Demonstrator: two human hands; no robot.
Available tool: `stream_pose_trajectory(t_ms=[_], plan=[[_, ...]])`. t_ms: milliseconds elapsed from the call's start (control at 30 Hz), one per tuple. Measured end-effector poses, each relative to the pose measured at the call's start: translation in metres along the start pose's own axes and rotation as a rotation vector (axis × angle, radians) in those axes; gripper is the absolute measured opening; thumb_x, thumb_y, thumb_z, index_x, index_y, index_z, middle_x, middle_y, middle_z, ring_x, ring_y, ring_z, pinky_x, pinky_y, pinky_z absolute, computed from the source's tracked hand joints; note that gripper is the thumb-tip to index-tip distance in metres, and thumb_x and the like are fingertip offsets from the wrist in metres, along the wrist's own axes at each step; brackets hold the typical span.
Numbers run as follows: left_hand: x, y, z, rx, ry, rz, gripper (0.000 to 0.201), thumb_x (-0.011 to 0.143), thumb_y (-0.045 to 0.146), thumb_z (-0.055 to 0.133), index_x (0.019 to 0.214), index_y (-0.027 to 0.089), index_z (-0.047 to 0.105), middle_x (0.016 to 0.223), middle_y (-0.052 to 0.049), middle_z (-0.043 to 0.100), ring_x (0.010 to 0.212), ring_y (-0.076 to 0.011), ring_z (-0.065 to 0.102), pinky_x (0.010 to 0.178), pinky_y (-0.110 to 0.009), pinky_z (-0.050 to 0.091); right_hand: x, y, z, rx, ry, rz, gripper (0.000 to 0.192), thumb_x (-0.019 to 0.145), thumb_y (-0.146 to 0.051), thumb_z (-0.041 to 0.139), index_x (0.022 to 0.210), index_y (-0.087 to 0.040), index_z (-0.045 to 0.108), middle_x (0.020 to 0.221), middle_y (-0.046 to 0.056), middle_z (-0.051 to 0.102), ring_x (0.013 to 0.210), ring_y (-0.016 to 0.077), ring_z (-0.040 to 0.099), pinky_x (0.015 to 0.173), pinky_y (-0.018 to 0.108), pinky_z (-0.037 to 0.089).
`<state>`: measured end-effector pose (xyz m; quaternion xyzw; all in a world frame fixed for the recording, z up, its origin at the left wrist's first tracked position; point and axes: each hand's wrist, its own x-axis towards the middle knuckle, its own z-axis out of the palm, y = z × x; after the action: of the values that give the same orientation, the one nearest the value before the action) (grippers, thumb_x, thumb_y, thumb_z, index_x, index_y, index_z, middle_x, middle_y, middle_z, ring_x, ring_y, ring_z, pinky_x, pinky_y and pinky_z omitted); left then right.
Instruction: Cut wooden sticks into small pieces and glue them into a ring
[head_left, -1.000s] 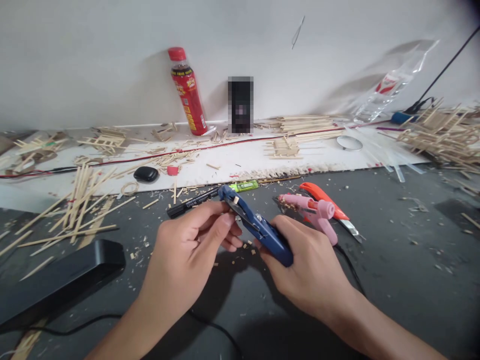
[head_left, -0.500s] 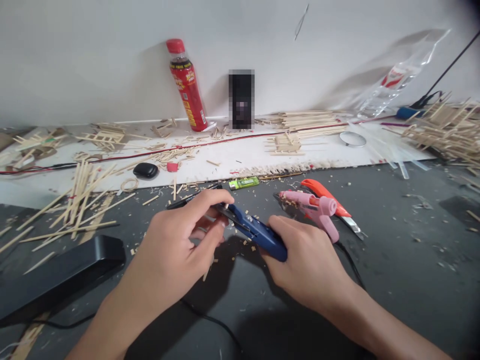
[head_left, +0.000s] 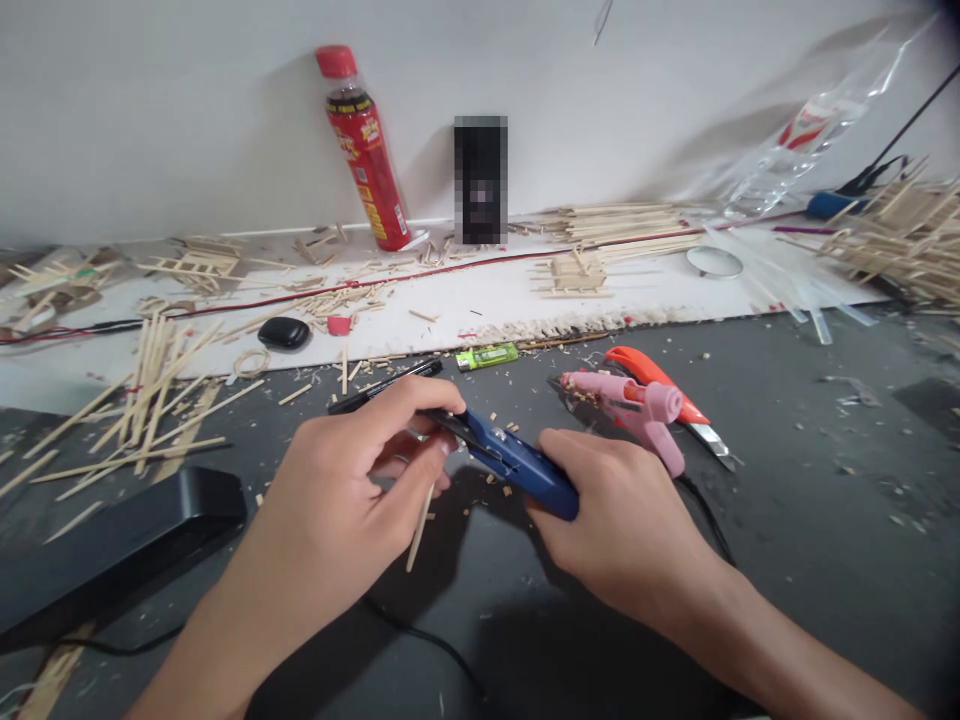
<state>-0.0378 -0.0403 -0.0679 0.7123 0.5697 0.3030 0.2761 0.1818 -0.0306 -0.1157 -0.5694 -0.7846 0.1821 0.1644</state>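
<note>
My right hand (head_left: 607,500) is closed round the handle of a blue-handled cutter (head_left: 517,460), whose dark metal end points up and left. At that end, my left hand (head_left: 352,480) is closed, with the thumb and fingers pinching a thin wooden stick (head_left: 421,530). The stick's lower end sticks out below the thumb; its upper part is hidden by the fingers. The left index fingertip rests against the cutter near its jaws, and I cannot see clearly whether the jaws meet the stick.
A pink glue gun (head_left: 630,400) and an orange utility knife (head_left: 660,385) lie right of the cutter. Ahead are a green lighter (head_left: 487,357) and black pen (head_left: 382,387). Loose sticks (head_left: 154,395) and a black box (head_left: 135,550) lie left; a red bottle (head_left: 367,160) leans against the wall.
More of the wooden stick now shows below my left thumb. Both hands keep their grip and stay nearly in place; the view has tilted slightly downward.
</note>
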Motion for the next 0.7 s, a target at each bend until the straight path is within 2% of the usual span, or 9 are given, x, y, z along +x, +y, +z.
stream_pose_trajectory(t_ms=[200,467,567,700], plan=[[0.0010,-0.0049,0.0001,0.011,0.003,0.041,0.015,0.101,0.025,0.064,0.112,0.035,0.066,0.075,0.010,0.076,0.062,-0.0088,0.075,0.061,-0.009,0.056,0.0014,-0.0020,0.0011,-0.035,-0.030,0.045,0.025,0.077,-0.026,0.062,0.064,-0.024,0.041,0.063,0.002,0.066,0.055,0.0194,0.057,0.056,0.031,0.023],[0.0042,-0.0067,0.0037,0.021,0.023,0.050,0.020,0.101,0.024,0.065,0.113,0.039,0.066,0.078,0.012,0.076,0.063,-0.0064,0.075,0.062,-0.007,0.055,0.0010,-0.0025,-0.0011,-0.100,-0.064,0.077,0.027,0.081,-0.028,0.061,0.065,-0.025,0.040,0.063,0.003,0.067,0.057,0.0214,0.058,0.057,0.032,0.022],[0.0040,-0.0081,0.0017,0.064,0.025,0.053,0.020,0.100,0.025,0.065,0.114,0.039,0.066,0.078,0.012,0.076,0.061,-0.0075,0.075,0.060,-0.011,0.054,0.0007,-0.0024,-0.0038,-0.121,-0.066,0.069,0.023,0.081,-0.027,0.061,0.067,-0.025,0.044,0.065,0.003,0.067,0.059,0.0224,0.060,0.057,0.032,0.022],[0.0037,-0.0089,-0.0010,0.109,0.008,0.042,0.020,0.100,0.026,0.064,0.116,0.039,0.065,0.079,0.013,0.076,0.059,-0.0076,0.074,0.058,-0.013,0.053,0.0010,-0.0022,-0.0063,-0.116,-0.046,0.064,0.007,0.081,-0.026,0.062,0.076,-0.024,0.057,0.075,0.003,0.072,0.068,0.0255,0.067,0.060,0.033,0.027]])
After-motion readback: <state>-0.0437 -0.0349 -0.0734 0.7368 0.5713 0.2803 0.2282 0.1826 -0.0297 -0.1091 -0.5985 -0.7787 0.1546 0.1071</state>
